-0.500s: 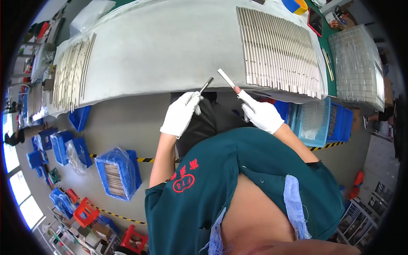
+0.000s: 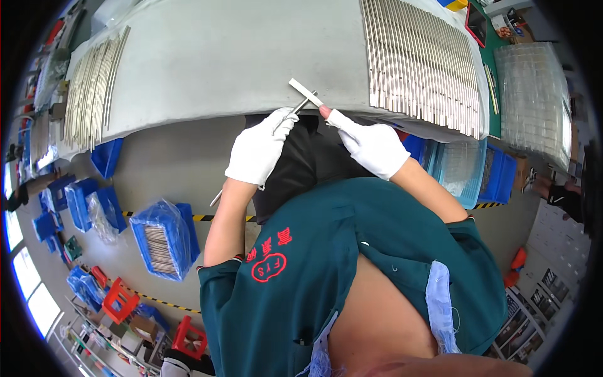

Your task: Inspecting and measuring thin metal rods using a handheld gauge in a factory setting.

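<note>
My left hand [image 2: 262, 144], in a white glove, is closed round a thin metal rod [image 2: 304, 104]. One end of this rod points up toward the table edge, and its other end pokes out beside my left forearm. In my right hand [image 2: 375, 146], also gloved but with a bare fingertip showing, is a short flat white stick [image 2: 304, 92]. The stick crosses the rod near its upper end and seems to touch it. Many similar metal rods [image 2: 421, 69] lie side by side on the table to the right. A looser bunch of rods [image 2: 94, 91] lies at the left.
A pale cloth [image 2: 245, 56] covers the table before me. Beneath its right end stand blue bins [image 2: 499, 179]. A clear plastic-wrapped stack [image 2: 534, 100] stands at the far right. On the floor at left sits a blue bin [image 2: 162, 242] holding rods in plastic.
My right hand has moved left, bringing the white stick across the rod. My left hand has shifted slightly up and left, and the rod's lower end now shows. The view has shifted a little.
</note>
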`<state>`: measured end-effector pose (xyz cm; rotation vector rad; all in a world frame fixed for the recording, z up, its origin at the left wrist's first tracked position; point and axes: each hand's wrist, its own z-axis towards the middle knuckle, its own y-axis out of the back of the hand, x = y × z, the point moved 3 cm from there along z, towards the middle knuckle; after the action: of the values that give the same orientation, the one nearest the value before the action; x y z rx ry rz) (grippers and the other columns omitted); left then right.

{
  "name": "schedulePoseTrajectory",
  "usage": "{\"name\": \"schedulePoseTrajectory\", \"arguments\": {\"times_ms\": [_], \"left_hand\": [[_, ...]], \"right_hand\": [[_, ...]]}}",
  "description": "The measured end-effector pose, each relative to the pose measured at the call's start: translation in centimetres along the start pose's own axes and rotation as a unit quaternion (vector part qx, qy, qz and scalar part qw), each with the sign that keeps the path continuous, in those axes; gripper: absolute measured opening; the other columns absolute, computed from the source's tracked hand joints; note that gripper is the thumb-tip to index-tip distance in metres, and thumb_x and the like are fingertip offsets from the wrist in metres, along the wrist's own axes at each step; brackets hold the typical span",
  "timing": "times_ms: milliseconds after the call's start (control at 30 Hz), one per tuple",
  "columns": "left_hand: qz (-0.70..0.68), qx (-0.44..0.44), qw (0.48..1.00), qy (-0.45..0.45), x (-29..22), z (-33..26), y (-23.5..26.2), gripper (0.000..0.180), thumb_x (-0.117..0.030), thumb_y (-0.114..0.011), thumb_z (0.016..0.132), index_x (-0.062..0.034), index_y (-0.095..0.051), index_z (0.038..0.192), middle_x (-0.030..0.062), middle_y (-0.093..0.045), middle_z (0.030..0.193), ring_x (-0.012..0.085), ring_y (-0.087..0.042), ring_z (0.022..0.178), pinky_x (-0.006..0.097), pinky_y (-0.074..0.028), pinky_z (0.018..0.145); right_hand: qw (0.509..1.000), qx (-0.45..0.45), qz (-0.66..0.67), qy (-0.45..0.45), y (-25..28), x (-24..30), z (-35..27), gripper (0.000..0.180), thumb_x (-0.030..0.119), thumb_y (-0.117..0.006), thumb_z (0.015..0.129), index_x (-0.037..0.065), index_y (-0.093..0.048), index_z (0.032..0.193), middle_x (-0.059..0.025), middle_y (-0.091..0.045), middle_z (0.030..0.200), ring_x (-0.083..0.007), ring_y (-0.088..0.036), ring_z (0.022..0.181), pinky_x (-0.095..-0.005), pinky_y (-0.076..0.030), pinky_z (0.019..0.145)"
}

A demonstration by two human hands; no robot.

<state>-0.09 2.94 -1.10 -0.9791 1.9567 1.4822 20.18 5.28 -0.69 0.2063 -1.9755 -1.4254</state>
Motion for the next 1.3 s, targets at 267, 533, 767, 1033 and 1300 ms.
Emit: {"name": "schedulePoseTrajectory", "arguments": {"times_ms": [267,533,767,1033,1300], "left_hand": [[0.020,0.021,1.000,0.010,-0.1,0.2,0.2,0.029,-0.025,-0.054,0.088,-0.0081,-0.059,0.111,0.0102,-0.064,0.101,0.0239,-0.063,0.091,0.028,-0.047,0.079],[-0.020,-0.011,0.999,-0.024,1.3,0.2,-0.3,0.028,-0.024,-0.054,0.089,-0.0077,-0.060,0.111,0.0089,-0.066,0.089,0.0169,-0.059,0.070,0.026,-0.047,0.068],[-0.057,0.023,0.998,0.015,1.2,0.5,-0.2,0.028,-0.023,-0.055,0.089,-0.0054,-0.061,0.110,0.0059,-0.065,0.082,0.0107,-0.052,0.061,0.024,-0.045,0.062],[-0.064,0.049,0.997,-0.017,1.2,0.5,-0.4,0.029,-0.028,-0.050,0.090,-0.0086,-0.060,0.109,0.0117,-0.063,0.102,0.0281,-0.059,0.092,0.031,-0.046,0.080],[-0.152,0.165,0.965,0.137,0.8,0.6,0.2,0.026,-0.023,-0.049,0.091,-0.0072,-0.058,0.110,0.0080,-0.062,0.083,0.0178,-0.054,0.065,0.027,-0.046,0.064]], "right_hand": [[0.996,-0.060,-0.036,0.050,-0.5,-0.8,0.1,0.050,0.022,-0.045,0.090,0.032,-0.032,0.136,-0.0088,-0.052,0.050,-0.0267,-0.049,0.037,-0.0372,-0.041,0.037],[0.996,-0.010,-0.085,0.039,-0.8,-1.4,-1.9,0.051,0.012,-0.052,0.084,0.024,-0.043,0.132,-0.0063,-0.058,0.062,-0.0206,-0.047,0.037,-0.0311,-0.040,0.038],[0.996,-0.059,-0.041,0.050,-1.6,-1.3,-1.0,0.057,0.016,-0.047,0.087,0.030,-0.029,0.139,-0.0075,-0.048,0.046,-0.0242,-0.050,0.036,-0.0361,-0.039,0.036],[0.988,-0.052,-0.125,0.078,-1.1,-1.5,0.5,0.047,0.010,-0.053,0.082,0.017,-0.047,0.129,-0.0050,-0.065,0.080,-0.0224,-0.052,0.043,-0.0318,-0.043,0.041],[0.991,-0.087,-0.077,0.067,-0.6,-0.7,-0.9,0.053,0.012,-0.053,0.084,0.025,-0.040,0.134,-0.0089,-0.049,0.051,-0.0234,-0.049,0.039,-0.0334,-0.040,0.039]]}}
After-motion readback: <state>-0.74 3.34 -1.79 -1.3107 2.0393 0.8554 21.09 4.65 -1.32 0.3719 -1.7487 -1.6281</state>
